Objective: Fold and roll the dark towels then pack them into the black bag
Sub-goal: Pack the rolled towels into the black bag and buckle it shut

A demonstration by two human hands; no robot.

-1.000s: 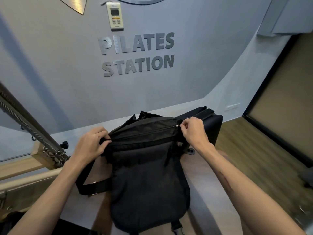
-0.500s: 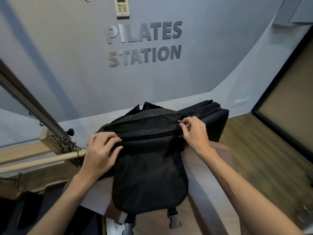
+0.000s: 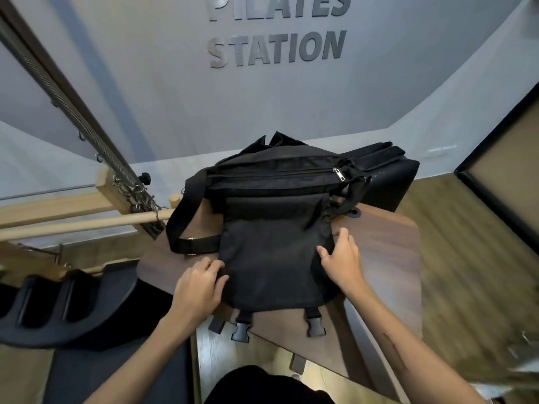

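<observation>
Head view: a black bag (image 3: 274, 258) of matte woven fabric is laid flat on a brown wood-grain tabletop (image 3: 388, 258), with its zipped top toward the far edge and its rounded front flap toward the near edge. A closed zip is run across the top, and a small metal pull (image 3: 339, 174) is seen at its right end. A wide webbing strap (image 3: 186, 214) with a metal slider is looped off the left side of the bag. Two black plastic buckles (image 3: 315, 326) on short webbing tabs are hung past the near edge of the flap.

The left hand (image 3: 199, 290) is placed at the left edge of the flap, knuckles up, with its fingers curled onto the fabric; whether the cloth is actually pinched cannot be told. The flap's right edge is gripped by the right hand (image 3: 342, 260), thumb on top and fingers tucked round the side. Both forearms are bare and reach in from the near side.

A black padded box (image 3: 388, 182) is set behind the bag at the far right corner of the tabletop. On the grey wall, raised metal letters (image 3: 277, 49) reading "STATION" are mounted, with a cut-off "PILATES" above. A wooden bar (image 3: 87, 224) and a coiled steel spring (image 3: 67, 103) of an exercise frame are seen to the left. No towels can be seen.
</observation>
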